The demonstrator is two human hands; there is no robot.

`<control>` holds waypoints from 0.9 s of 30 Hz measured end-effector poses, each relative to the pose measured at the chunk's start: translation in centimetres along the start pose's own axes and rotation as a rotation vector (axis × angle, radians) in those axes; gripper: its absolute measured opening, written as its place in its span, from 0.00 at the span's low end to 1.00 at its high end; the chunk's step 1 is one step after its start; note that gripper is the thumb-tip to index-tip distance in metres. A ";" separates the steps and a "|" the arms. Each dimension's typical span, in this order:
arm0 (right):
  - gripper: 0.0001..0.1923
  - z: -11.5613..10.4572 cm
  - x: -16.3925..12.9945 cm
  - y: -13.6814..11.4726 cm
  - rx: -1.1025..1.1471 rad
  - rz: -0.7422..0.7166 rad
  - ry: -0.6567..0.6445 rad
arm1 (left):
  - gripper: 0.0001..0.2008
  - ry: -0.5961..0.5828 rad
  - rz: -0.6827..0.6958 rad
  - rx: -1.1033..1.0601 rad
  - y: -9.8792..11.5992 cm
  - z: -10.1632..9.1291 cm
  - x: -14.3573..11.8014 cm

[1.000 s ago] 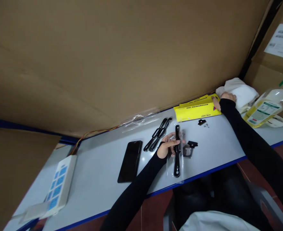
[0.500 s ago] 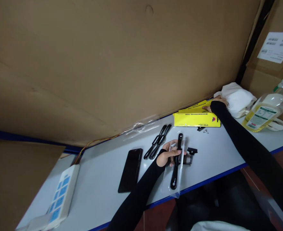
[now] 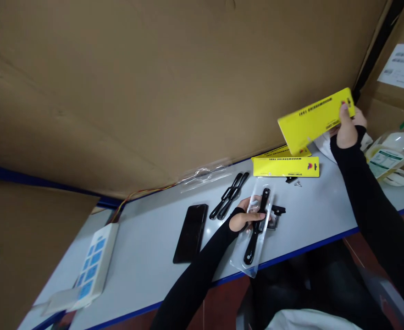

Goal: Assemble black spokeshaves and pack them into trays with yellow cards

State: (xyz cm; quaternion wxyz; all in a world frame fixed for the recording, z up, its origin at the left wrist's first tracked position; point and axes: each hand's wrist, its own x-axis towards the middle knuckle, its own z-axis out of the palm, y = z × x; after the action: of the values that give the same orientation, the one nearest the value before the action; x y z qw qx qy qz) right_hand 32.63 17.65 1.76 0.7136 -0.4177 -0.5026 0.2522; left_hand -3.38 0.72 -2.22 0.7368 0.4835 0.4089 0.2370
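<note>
Left hand (image 3: 245,219) grips the bagged black tool (image 3: 257,227); right hand (image 3: 348,130) grasps a lifted yellow card (image 3: 313,120), insertion apparently pending.

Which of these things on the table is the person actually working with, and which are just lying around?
In hand:
- left hand holds the bagged black tool
- right hand lifts a yellow card
- yellow card stack, nearby

Lying about:
- phone
- loose black handles
- empty clear bag
- oil bottle
- white cloth
- white and blue device
</note>
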 end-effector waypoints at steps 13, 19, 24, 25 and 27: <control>0.30 2.1 -3.3 -0.6 -0.170 -0.039 -0.012 | 0.34 -0.036 0.065 0.092 -0.2 0.2 -0.4; 0.33 1.4 -3.0 -0.7 -0.219 0.043 -0.112 | 0.35 -0.026 0.061 0.093 -0.3 0.3 -0.3; 0.35 1.6 -3.4 -1.0 -0.226 0.083 -0.218 | 0.37 -0.040 0.059 0.101 -1.1 0.0 0.0; 0.35 1.8 -3.7 -1.1 -0.227 0.092 -0.240 | 0.37 -0.041 0.052 0.104 -1.2 -0.1 0.1; 0.34 2.4 -4.4 -1.4 -0.225 0.119 -0.282 | 0.37 -0.034 0.038 0.105 -1.4 -0.1 0.2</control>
State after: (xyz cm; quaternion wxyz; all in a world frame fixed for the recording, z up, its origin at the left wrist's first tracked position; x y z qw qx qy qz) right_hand 28.72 14.29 1.08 0.5688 -0.4843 -0.5972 0.2921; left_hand -3.45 0.35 -3.56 0.7128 0.5331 0.3987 0.2209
